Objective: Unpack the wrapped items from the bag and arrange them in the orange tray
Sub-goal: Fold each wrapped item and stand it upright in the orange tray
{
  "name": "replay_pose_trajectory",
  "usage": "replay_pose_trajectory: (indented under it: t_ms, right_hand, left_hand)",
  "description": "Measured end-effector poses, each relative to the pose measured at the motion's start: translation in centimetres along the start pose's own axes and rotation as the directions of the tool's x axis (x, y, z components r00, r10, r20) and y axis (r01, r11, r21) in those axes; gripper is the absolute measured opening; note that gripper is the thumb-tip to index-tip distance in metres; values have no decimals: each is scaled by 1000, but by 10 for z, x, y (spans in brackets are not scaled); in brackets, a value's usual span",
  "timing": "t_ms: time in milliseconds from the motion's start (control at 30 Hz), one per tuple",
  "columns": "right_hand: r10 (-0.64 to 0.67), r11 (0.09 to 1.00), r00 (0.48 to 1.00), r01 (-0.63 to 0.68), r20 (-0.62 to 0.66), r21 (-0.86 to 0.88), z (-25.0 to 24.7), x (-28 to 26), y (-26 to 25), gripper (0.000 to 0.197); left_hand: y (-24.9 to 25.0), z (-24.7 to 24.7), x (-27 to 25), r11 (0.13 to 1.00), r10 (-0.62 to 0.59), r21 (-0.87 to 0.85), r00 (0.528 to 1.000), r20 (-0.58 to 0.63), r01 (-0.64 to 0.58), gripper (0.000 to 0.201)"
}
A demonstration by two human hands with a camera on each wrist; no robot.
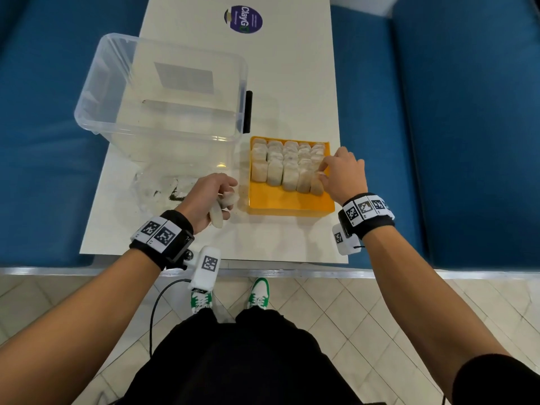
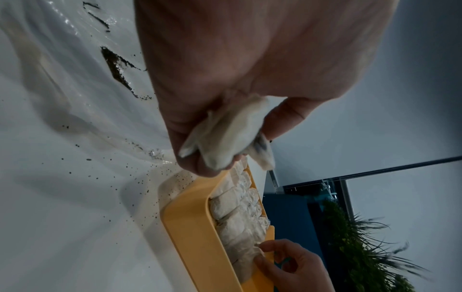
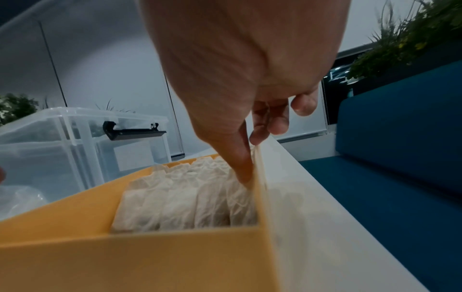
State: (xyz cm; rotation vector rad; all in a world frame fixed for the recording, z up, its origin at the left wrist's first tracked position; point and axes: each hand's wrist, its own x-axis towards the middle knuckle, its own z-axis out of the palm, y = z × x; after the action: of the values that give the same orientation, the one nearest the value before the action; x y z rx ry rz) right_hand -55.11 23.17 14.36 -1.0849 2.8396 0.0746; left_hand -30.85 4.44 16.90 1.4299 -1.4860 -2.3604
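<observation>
The orange tray [image 1: 287, 201] sits on the white table, filled from the back with rows of white wrapped items [image 1: 289, 162]. My right hand [image 1: 321, 174] reaches to the right end of the front row and pinches the top of the last wrapped item [image 1: 317, 185] against the tray's right wall [image 3: 260, 197]; its thumb [image 3: 243, 168] dips inside the tray. My left hand [image 1: 230, 197] hovers just left of the tray, gripping a few wrapped items [image 2: 225, 136]. The clear plastic bag [image 1: 155, 185] lies crumpled to the left, with dark crumbs inside it.
A large clear plastic bin [image 1: 87, 109] with a black latch [image 1: 248, 112] stands behind the bag and the tray. Dark crumbs [image 2: 140, 177] are scattered on the table beside the tray. Blue seating flanks the narrow table. The front strip of the tray floor is bare.
</observation>
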Motion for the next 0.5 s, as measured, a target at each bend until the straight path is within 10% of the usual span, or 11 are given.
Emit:
replay_pose_trajectory:
  t_ms: [267, 500]
  right_hand:
    - [14, 902, 991, 46, -136, 430, -23, -16, -34, 15]
    - [-515, 620, 849, 465, -119, 632, -47, -54, -126, 19]
  left_hand:
    - [0, 1, -2, 999, -7, -33, 1000, 26, 7, 31]
    - [2, -4, 0, 999, 3, -44, 1000, 31, -2, 23]
